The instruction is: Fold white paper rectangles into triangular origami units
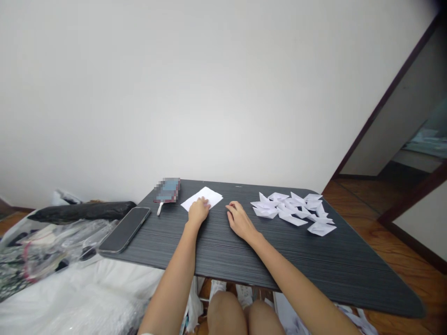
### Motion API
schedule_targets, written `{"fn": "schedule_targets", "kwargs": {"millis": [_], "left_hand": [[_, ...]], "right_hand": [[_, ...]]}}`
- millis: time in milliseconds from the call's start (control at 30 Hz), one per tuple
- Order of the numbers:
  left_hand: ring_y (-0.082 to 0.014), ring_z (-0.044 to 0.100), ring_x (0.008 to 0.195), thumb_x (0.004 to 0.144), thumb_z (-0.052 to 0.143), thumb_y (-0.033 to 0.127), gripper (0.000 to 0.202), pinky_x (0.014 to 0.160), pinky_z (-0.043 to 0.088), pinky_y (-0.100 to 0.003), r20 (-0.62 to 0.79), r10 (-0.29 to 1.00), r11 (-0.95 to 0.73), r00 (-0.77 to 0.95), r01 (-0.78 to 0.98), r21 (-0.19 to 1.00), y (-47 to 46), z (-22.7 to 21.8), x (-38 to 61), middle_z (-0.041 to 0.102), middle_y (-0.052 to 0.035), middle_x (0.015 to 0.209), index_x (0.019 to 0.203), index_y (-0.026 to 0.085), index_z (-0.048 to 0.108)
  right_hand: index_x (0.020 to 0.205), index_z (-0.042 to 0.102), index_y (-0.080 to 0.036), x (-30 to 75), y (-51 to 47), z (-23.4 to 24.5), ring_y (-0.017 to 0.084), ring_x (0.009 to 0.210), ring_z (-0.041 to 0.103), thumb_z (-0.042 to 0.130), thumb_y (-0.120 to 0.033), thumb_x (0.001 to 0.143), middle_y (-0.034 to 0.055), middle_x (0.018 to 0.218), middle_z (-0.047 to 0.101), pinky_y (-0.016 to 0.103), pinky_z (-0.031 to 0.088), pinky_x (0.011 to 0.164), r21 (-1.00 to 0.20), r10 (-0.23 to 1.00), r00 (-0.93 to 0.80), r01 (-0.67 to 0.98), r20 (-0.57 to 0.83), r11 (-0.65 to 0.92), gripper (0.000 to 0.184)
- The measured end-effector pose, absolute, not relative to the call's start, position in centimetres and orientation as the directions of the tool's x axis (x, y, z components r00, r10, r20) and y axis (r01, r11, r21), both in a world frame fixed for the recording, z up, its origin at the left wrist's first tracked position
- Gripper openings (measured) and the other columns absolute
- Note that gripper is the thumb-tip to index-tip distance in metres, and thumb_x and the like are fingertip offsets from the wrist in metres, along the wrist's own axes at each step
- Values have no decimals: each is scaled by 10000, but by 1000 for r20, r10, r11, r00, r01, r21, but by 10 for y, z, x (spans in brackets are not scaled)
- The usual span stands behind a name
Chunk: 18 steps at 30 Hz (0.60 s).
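Two hands apart: left hand point(198, 211) on the paper sheets point(206, 191), right hand point(240, 221) beside them

And here on my feed, the left hand has its fingers curled down over the near edge of that small white pile, which lies flat and set at an angle near the far side of the dark table point(223, 258). Do the fingers pinch a sheet? I can't tell from this view. Across to the right hand, just right of the sheets: fingers loosely bent, thumb parted from them, low over the tabletop; whether it touches, I can't say.

Further right, I've got a crowd of white paper boats point(295, 209), folded and bunched, several overlapping. Over on the left edge, a phone point(125, 231) lies screen up, dark. Beyond it, at the far left corner, a pixelated item point(168, 190) I can't make out, with a short white stick point(159, 209) by its near edge. Off the table's left side, a long black bundle point(84, 212) lies among clear plastic bags point(75, 242).
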<state>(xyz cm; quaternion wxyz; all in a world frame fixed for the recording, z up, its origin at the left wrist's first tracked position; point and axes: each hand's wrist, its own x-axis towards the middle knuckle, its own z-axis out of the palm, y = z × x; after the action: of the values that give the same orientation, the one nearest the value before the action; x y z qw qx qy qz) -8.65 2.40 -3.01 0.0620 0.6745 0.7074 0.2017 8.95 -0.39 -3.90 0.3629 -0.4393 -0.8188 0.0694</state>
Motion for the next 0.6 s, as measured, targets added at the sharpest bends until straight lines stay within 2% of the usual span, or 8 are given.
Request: {"fn": "schedule_targets", "kwargs": {"millis": [100, 200, 300, 433, 533, 600], "left_hand": [[-189, 367, 1162, 731, 512, 291, 368, 969, 247, -314, 171, 958, -287, 232, 829, 480, 23, -32, -92, 449, -61, 1229, 1087, 203, 533], [-184, 297, 1206, 735, 496, 364, 438, 1007, 171, -354, 171, 884, -458, 434, 738, 496, 21, -33, -99, 382, -52, 1276, 1148, 220, 477], [-167, 261, 1223, 754, 456, 396, 455, 1013, 155, -352, 192, 854, -513, 484, 720, 467, 19, -34, -104, 350, -41, 1297, 1179, 233, 439], [-159, 285, 1213, 771, 422, 390, 456, 1010, 170, -331, 231, 850, -526, 474, 735, 428, 19, -36, -104, 382, -53, 1278, 1189, 210, 429], [-164, 298, 1206, 774, 411, 380, 451, 1006, 180, -331, 253, 843, -537, 474, 743, 400, 20, -37, -102, 396, -58, 1269, 1186, 197, 433], [-167, 306, 1201, 775, 409, 366, 440, 1005, 183, -335, 262, 841, -542, 474, 748, 383, 21, -38, -101, 406, -60, 1263, 1177, 189, 443]], "right_hand": [[995, 542, -108, 69, 16, -42, 236, 960, 419, 366, -216, 785, 147, 1011, 455, 374, 354, 836, -473, 878, -176, 787, 445, 397, 294], [971, 552, -75, 59, 28, -44, 280, 1003, 372, 380, -262, 779, 183, 1020, 449, 408, 319, 842, -482, 916, -11, 848, 402, 221, 318], [962, 561, -85, 60, 31, -47, 280, 1007, 367, 399, -285, 767, 178, 1018, 456, 401, 309, 846, -480, 916, 13, 855, 402, 198, 323], [937, 586, -119, 66, 34, -51, 261, 1001, 396, 428, -294, 745, 149, 1017, 490, 365, 327, 852, -522, 921, -45, 813, 386, 258, 305], [937, 596, -117, 71, 42, -55, 253, 1017, 413, 462, -255, 711, 139, 1037, 520, 358, 324, 875, -602, 922, -60, 741, 382, 298, 297], [959, 590, -126, 73, 49, -57, 228, 993, 451, 477, -219, 683, 118, 1034, 544, 352, 336, 869, -704, 928, -35, 642, 370, 305, 312]]}}
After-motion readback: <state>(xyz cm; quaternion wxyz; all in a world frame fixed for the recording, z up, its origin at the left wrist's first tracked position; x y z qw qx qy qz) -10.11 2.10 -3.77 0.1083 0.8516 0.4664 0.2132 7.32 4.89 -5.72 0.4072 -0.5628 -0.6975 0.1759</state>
